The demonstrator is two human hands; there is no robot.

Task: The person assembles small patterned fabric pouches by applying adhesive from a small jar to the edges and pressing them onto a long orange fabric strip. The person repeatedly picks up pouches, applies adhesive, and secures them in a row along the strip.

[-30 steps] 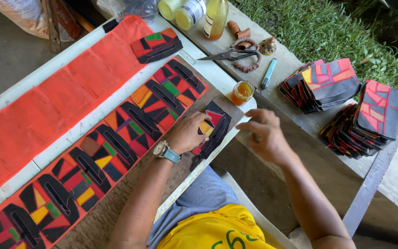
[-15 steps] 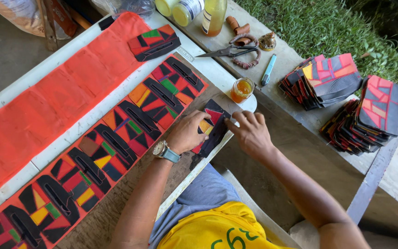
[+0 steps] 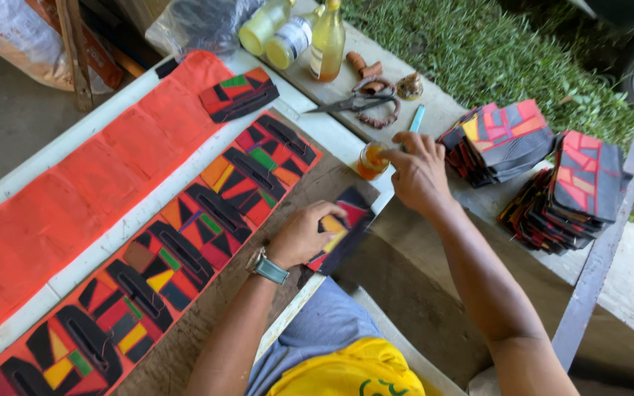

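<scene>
My left hand, with a watch on the wrist, presses flat on a small patchwork piece of black, red and yellow fabric lying on the brown board. My right hand reaches over a small open jar of amber liquid, fingers pinched at its rim; whether they hold a small tool I cannot tell. A long strip of joined patchwork pieces lies to the left on orange cloth.
Two stacks of patchwork pieces sit on the bench at right. Scissors, a blue pen, three bottles and one loose patchwork piece lie at the back. Grass lies beyond.
My right hand has moved from the small patchwork piece up to the amber jar. My left hand has stayed on the piece.
</scene>
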